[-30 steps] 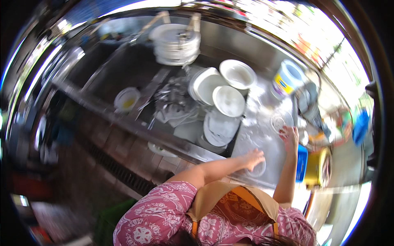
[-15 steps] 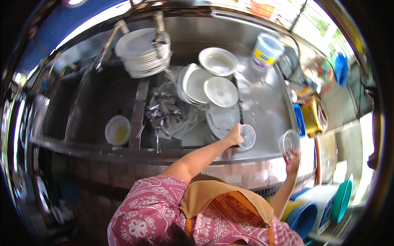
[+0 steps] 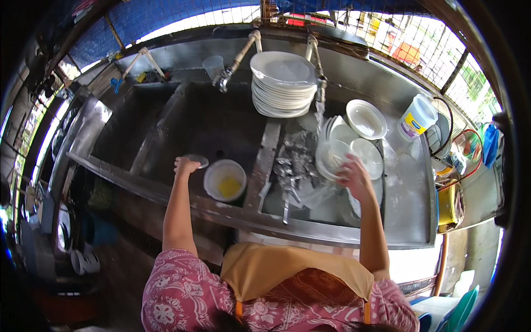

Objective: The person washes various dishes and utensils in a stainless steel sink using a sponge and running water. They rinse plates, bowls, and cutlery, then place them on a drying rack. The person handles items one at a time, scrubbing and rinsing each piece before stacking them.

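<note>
- left hand (image 3: 187, 166): fingers together, closed on the rim of a clear tub (image 3: 201, 161). an edge grip probably suffices for so light a vessel – and leaves most of its wall uncovered.
- clear tub: held low over the front of the middle basin (image 3: 199, 119), just left of the white bowl (image 3: 224, 180); which way its mouth faces cannot be told.
- white bowl: upright in the same basin, near its front edge, with something yellow inside; the spot seems chosen for easy reach.
- right hand (image 3: 357, 176): fingers bent and apart over the right basin (image 3: 326, 214). a clear piece (image 3: 333, 156) shows just beyond the fingertips; contact or grip cannot be told.
- plates (image 3: 283, 105): stacked at the back, beside the right tap (image 3: 321, 82); like shapes nest, which presumably keeps the column steady and spares room in front.
- water (image 3: 319, 113): falls from that tap into the right basin, between plates and bowls (image 3: 366, 123), presumably to wet what lies below.
- cutlery (image 3: 295, 157): heaped in the right basin – loose small pieces, likely kept together by its walls.
- bucket (image 3: 417, 119): upright on the drainboard (image 3: 406, 205), to the right, apparently out of the hands' way.
</note>
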{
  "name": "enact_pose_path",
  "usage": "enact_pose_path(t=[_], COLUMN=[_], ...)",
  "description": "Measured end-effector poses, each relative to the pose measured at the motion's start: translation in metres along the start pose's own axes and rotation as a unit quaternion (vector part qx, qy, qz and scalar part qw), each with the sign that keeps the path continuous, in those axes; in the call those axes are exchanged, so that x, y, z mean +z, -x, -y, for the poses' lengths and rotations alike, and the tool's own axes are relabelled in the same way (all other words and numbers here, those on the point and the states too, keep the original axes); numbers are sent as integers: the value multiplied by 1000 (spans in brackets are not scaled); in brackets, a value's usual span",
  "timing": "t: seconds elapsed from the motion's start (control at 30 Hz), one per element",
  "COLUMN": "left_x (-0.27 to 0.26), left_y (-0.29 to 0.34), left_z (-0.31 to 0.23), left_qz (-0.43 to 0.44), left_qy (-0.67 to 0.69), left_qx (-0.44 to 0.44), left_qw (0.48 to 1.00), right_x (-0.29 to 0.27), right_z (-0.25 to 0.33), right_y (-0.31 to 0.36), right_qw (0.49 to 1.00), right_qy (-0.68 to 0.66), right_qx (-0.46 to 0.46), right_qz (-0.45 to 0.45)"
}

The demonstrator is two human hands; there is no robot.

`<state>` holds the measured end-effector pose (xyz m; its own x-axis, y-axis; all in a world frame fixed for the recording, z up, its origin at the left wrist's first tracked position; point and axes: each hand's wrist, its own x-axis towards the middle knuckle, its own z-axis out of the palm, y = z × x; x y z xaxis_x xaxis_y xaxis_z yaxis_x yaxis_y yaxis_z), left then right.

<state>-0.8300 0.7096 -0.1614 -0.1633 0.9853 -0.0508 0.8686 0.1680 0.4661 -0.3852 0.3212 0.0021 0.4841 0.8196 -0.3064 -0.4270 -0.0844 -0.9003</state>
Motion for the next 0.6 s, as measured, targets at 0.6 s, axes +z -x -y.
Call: enact_pose_path(t=[0.6], left_x=[-128], left_y=[-63], left_z=[-311], left_qz=[16], left_qy=[55], left_qx=[830], left_qw=[555], right_x=[332], right_z=[-61], right_y=[-278], right_qw=[980], right_qy=[11], right_qx=[196], right_qz=[37])
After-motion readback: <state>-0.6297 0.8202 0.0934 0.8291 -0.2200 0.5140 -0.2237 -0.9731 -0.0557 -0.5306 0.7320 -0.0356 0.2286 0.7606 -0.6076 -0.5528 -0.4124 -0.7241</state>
